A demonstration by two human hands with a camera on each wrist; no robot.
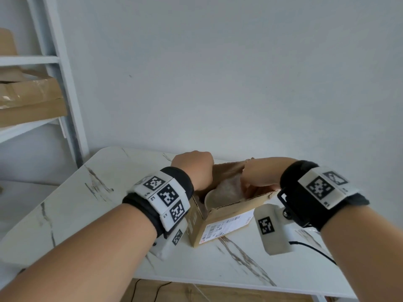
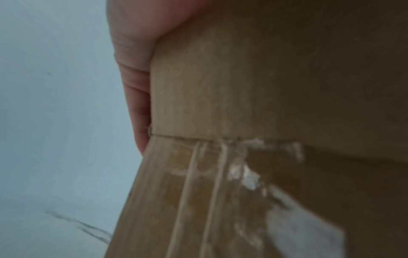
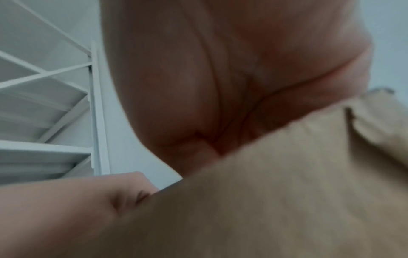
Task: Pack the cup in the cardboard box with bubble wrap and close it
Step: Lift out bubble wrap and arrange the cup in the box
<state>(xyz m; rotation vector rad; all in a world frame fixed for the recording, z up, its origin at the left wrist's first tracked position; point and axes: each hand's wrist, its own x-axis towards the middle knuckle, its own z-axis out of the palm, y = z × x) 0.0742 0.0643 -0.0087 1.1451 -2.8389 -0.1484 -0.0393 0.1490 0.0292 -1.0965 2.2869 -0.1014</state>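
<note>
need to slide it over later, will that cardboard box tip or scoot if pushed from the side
The cardboard box probably scoots rather than tips: it sits low and wide on the smooth marble-look table. It likely feels light, holding mostly bubble wrap. Its open flaps look bendy, so push the wall.

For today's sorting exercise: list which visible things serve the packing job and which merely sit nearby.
Job: cardboard box; bubble wrap inside it; left hand; right hand.

Nearby: shelf unit; brown boxes on it; black cable; marble table.

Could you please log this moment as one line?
stage: closing | box: open, bubble wrap inside | left hand: on flap | right hand: on flap
</note>
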